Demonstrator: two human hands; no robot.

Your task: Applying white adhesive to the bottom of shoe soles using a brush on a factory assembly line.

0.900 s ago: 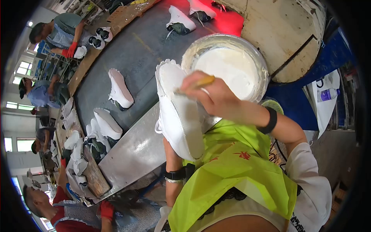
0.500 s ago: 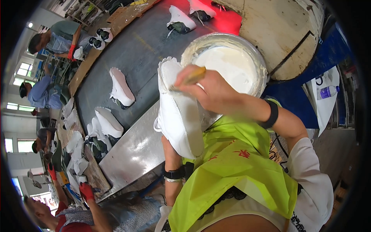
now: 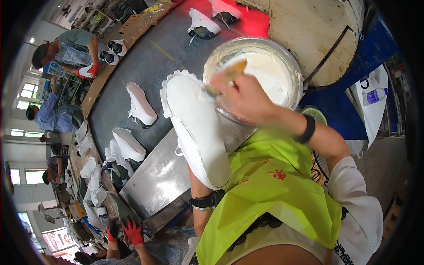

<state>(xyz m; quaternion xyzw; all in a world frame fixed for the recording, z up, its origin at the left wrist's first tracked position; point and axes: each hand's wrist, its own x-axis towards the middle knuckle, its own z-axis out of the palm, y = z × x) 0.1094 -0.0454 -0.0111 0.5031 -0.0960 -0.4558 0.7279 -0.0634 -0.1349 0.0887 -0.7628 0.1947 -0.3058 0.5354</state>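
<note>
A white shoe (image 3: 194,128), sole up, is held over the surface's (image 3: 159,176) near edge; the left hand's grip beneath it is hidden. The right hand (image 3: 245,99) clenches a brush (image 3: 225,77) beside the glue bowl (image 3: 260,75).

Along the dark conveyor belt (image 3: 145,66), white shoe uppers: one sole-up (image 3: 140,105), another just below it (image 3: 128,145), two more at the far end (image 3: 203,23) on a red patch (image 3: 254,24). Beside the belt, seated co-workers, one in red gloves (image 3: 132,232). To the right, a round wooden board (image 3: 309,31), blue sheet (image 3: 340,110), plastic bottle (image 3: 375,95).
</note>
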